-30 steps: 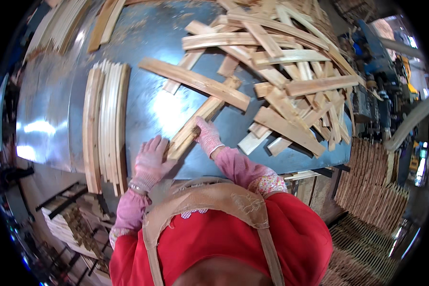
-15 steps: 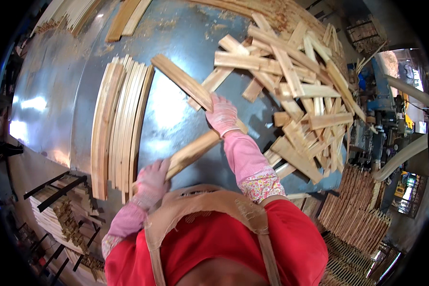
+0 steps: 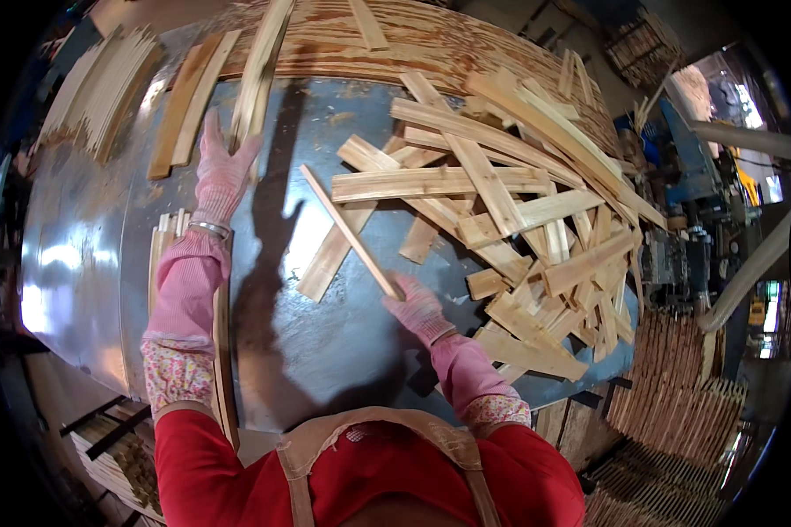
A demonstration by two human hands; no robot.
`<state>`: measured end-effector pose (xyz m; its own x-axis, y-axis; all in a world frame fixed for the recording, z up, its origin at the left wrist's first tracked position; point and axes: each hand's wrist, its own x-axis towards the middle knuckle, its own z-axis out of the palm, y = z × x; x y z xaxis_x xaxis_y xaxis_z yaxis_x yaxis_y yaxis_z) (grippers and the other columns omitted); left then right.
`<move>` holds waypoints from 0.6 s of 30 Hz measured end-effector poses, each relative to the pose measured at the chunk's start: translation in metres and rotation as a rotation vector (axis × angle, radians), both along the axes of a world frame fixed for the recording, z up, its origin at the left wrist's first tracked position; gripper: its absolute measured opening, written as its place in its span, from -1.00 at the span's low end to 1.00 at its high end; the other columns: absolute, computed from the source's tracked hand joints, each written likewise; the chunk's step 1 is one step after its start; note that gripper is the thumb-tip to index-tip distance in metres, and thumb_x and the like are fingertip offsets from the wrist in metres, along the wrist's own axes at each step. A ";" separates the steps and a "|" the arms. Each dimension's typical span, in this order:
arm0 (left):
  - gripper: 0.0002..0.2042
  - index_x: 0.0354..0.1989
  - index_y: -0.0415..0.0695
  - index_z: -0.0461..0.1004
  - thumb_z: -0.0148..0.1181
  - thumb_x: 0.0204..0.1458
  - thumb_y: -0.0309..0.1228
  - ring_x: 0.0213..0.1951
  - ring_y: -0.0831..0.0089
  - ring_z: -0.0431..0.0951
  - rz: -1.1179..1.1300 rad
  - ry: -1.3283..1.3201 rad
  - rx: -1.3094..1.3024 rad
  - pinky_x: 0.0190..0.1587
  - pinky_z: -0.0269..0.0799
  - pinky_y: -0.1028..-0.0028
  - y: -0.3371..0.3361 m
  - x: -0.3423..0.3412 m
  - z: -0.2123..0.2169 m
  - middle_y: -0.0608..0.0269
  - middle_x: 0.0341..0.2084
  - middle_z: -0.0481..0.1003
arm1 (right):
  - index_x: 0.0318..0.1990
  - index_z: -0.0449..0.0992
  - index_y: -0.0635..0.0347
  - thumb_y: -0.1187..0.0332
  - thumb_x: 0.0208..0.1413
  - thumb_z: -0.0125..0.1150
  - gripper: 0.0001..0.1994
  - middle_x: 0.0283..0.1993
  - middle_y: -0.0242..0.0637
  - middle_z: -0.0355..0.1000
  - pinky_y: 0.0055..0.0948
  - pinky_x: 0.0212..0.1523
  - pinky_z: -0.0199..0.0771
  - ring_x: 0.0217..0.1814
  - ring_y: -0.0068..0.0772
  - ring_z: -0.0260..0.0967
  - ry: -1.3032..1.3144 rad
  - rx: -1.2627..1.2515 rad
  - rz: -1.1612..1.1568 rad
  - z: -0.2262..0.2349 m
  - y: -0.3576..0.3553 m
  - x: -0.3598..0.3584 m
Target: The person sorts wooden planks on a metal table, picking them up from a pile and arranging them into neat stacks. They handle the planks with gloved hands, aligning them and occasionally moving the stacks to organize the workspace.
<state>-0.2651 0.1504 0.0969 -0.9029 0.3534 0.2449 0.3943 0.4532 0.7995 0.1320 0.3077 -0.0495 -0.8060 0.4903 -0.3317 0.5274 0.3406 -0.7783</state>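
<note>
My left hand (image 3: 224, 171), in a pale pink glove, reaches toward the far left of the table. Its thumb lies over the near end of a long wooden board (image 3: 262, 70), while a finger stretches out along the left side. That board points away from me, raised, its shadow falling on the metal tabletop (image 3: 277, 342). Closer in, my right hand (image 3: 416, 307), also gloved, grips the near end of another wooden board (image 3: 347, 228), tilted so that a narrow edge shows. Beneath this one a short flat board (image 3: 330, 259) lies on the metal.
A jumbled heap of boards (image 3: 501, 211) covers the right of the table. Under my left forearm runs a row of strips (image 3: 222, 351). Two boards (image 3: 193, 97) and a stack of strips (image 3: 105, 88) lie far left. Plywood (image 3: 466, 44) spans the back; stacked wood (image 3: 677, 386) stands lower right.
My left hand has swung forward to the far left with its board, which turned to point away from me. My right hand has come closer to me, and its board has tipped toward its edge.
</note>
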 end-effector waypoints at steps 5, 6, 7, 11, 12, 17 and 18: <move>-0.16 0.50 -0.42 0.09 0.37 0.28 -0.11 0.45 -0.12 0.28 -0.040 -0.558 0.239 0.51 0.17 0.10 0.041 0.139 -0.095 -0.36 0.44 0.20 | 0.34 0.55 0.11 0.07 0.34 0.32 -0.49 0.24 -0.02 0.61 -0.08 0.35 0.51 0.22 0.12 0.57 0.227 -0.779 -0.044 -0.014 -0.029 -0.005; -0.30 0.39 -0.42 0.28 0.36 0.30 -0.13 0.32 -0.05 0.43 -0.036 -0.847 0.361 0.41 0.31 0.07 0.024 0.172 -0.121 -0.27 0.29 0.37 | 0.33 0.56 0.13 0.02 0.34 0.31 -0.47 0.24 -0.02 0.61 -0.07 0.33 0.52 0.22 0.11 0.58 0.187 -0.481 0.115 0.005 -0.022 -0.012; -0.42 0.27 -0.43 0.47 0.36 0.31 -0.15 0.19 0.01 0.57 0.006 -1.111 0.447 0.30 0.45 0.05 0.008 0.206 -0.148 -0.19 0.14 0.55 | 0.32 0.57 0.15 -0.02 0.33 0.30 -0.44 0.24 -0.02 0.61 -0.07 0.32 0.53 0.22 0.10 0.58 0.138 -0.181 0.264 0.040 -0.006 -0.028; -0.39 0.13 -0.37 0.57 0.34 0.27 0.05 -0.09 0.01 0.71 -0.121 -0.885 0.092 0.04 0.60 0.06 -0.049 0.206 -0.158 -0.08 -0.17 0.68 | 0.28 0.58 0.10 -0.08 0.17 0.34 -0.38 0.30 -0.01 0.53 -0.04 0.44 0.37 0.38 0.13 0.42 -0.075 0.837 0.108 0.126 0.103 -0.077; -0.40 0.06 -0.33 0.58 0.32 0.26 0.08 -0.12 -0.06 0.71 -0.081 -0.696 -0.221 0.03 0.60 0.04 -0.061 0.197 -0.144 -0.13 -0.21 0.68 | 0.41 0.44 0.05 -0.04 0.12 0.38 -0.28 0.36 0.00 0.46 0.06 0.52 0.23 0.47 0.15 0.31 -0.258 0.967 -0.017 0.132 0.133 -0.081; -0.56 0.10 -0.21 0.52 0.29 0.25 -0.11 0.08 -0.11 0.66 -0.038 -0.344 -1.045 0.08 0.56 -0.01 -0.157 0.187 -0.097 -0.16 0.11 0.62 | 0.50 0.31 0.10 0.03 0.10 0.39 -0.19 0.39 0.02 0.43 0.04 0.45 0.37 0.49 0.08 0.33 -0.524 0.946 -0.041 0.118 0.234 -0.052; -0.54 0.19 -0.19 0.48 0.29 0.24 -0.16 0.14 -0.09 0.62 -0.036 -0.121 -1.036 0.13 0.53 0.00 -0.189 0.193 -0.112 -0.13 0.17 0.58 | 0.46 0.35 0.12 0.07 0.12 0.36 -0.24 0.35 0.03 0.46 0.02 0.40 0.42 0.44 0.10 0.39 -0.524 0.930 -0.044 0.119 0.237 -0.051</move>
